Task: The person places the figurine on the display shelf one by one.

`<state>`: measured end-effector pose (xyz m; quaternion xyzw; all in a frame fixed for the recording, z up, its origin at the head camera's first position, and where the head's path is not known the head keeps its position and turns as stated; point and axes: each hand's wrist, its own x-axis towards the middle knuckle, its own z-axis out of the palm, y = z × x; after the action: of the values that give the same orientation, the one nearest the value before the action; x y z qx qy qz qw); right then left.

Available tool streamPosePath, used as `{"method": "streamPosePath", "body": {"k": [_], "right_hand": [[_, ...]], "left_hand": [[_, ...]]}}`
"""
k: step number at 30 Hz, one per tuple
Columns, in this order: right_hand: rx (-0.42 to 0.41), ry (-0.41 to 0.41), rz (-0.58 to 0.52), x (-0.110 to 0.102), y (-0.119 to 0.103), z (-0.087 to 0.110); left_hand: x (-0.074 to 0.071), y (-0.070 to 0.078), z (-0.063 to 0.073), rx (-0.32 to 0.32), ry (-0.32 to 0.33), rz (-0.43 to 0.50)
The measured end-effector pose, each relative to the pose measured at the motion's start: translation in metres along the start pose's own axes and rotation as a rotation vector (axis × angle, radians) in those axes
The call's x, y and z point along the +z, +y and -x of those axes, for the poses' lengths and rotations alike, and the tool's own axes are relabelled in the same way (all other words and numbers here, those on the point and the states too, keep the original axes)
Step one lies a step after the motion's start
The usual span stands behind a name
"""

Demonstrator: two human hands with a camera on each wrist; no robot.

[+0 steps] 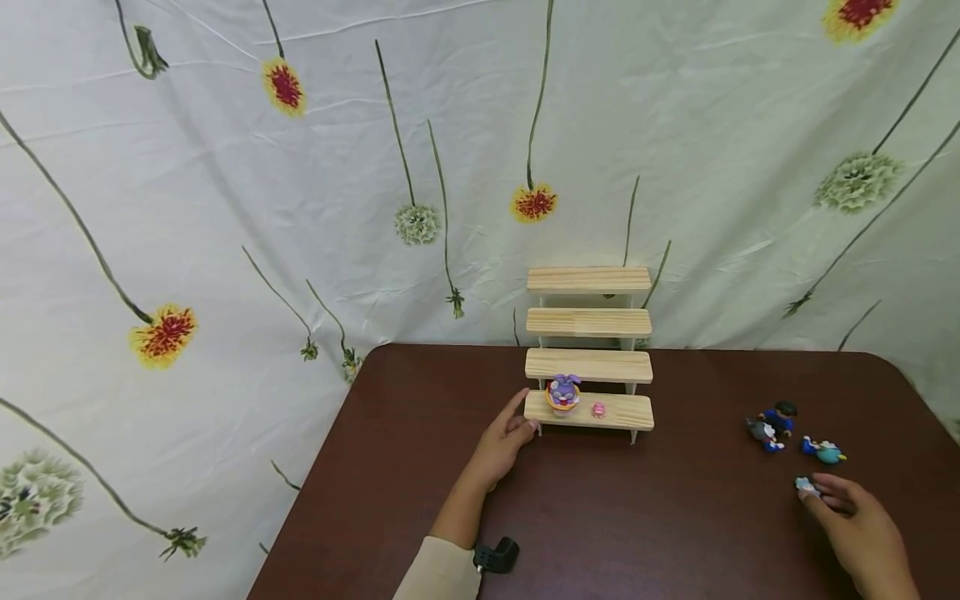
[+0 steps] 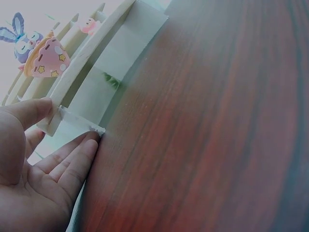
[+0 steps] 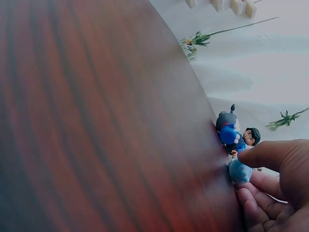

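My left hand [image 1: 498, 450] holds the left end of the lowest step of a wooden stepped display stand [image 1: 588, 365]. In the left wrist view the thumb lies against the step's end and other fingers reach the clear leg. On that step sit a purple rabbit figurine [image 1: 562, 392] in a yellow-rimmed pink cone and a tiny pink figure [image 1: 598, 410]. Over at the right, my right hand [image 1: 858, 521] pinches a small light-blue toy [image 3: 240, 171] between thumb and fingers, low at the tabletop. Its exact kind is partly hidden.
Beyond the right hand are a dark-haired figure in blue [image 1: 782, 417], a grey-and-blue figure [image 1: 763, 433] and a teal-and-blue figure [image 1: 825, 450] lying down. They share the dark wooden table [image 1: 637, 517]. Behind it hangs a white flowered cloth [image 1: 465, 150].
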<state>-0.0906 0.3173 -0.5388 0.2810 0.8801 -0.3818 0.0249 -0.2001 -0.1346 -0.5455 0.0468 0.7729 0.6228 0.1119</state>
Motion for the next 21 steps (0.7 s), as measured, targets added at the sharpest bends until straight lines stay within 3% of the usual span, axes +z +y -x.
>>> {"method": "streamPosePath", "body": {"k": [14, 21], "right_hand": [[-0.084, 0.017, 0.063, 0.0008, 0.0043, -0.0053], [-0.079, 0.014, 0.058, 0.0005, 0.0047, -0.0059]], "left_hand": [[0.0002, 0.0003, -0.0003, 0.003, -0.004, -0.011], [-0.0005, 0.0000, -0.0006, -0.005, -0.009, -0.008]]}}
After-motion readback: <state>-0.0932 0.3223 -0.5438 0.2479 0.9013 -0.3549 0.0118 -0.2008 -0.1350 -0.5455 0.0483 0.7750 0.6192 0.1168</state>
